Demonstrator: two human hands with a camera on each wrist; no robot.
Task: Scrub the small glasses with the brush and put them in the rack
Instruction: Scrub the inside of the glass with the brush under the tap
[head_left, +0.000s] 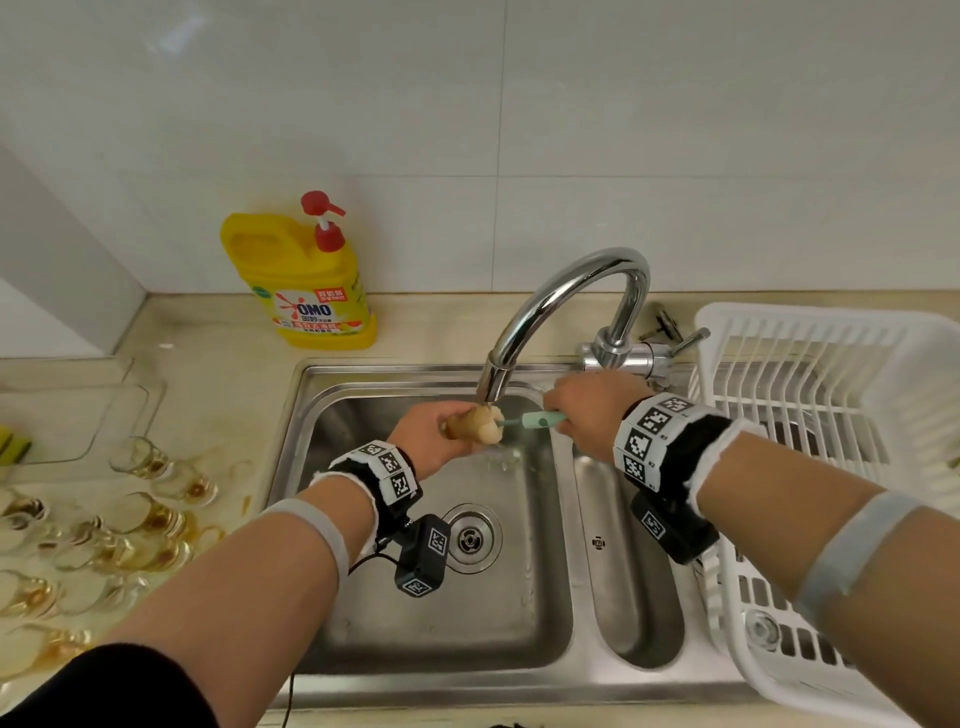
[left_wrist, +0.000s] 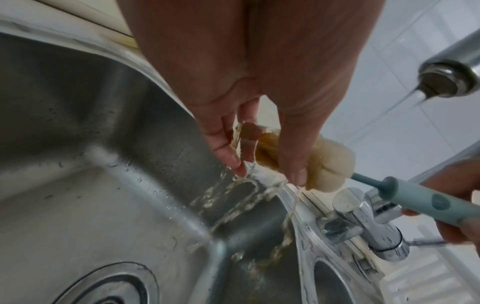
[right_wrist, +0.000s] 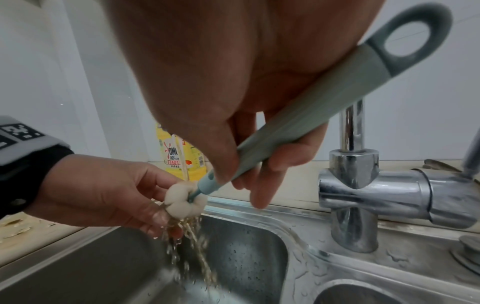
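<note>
My left hand (head_left: 441, 434) (left_wrist: 259, 160) grips a small glass (head_left: 460, 427) (left_wrist: 246, 139) sideways under the running tap, over the left sink basin. The cream sponge head (head_left: 488, 423) (left_wrist: 319, 164) (right_wrist: 183, 200) of the brush sits in the glass mouth. My right hand (head_left: 582, 413) (right_wrist: 249, 164) holds the brush's teal handle (head_left: 543, 420) (left_wrist: 426, 202) (right_wrist: 298, 123). Brownish water pours from the glass into the basin. Several dirty small glasses (head_left: 140, 525) stand on the counter at the left. The white rack (head_left: 831, 395) stands right of the sink.
The chrome tap (head_left: 571, 301) arches over my hands, its lever base (right_wrist: 363, 185) behind the right one. A yellow detergent bottle (head_left: 306, 280) stands at the back wall. The sink (head_left: 426, 670) has a drain (head_left: 470, 538) and a narrow right basin (head_left: 634, 571). A glass tray (head_left: 78, 410) lies at left.
</note>
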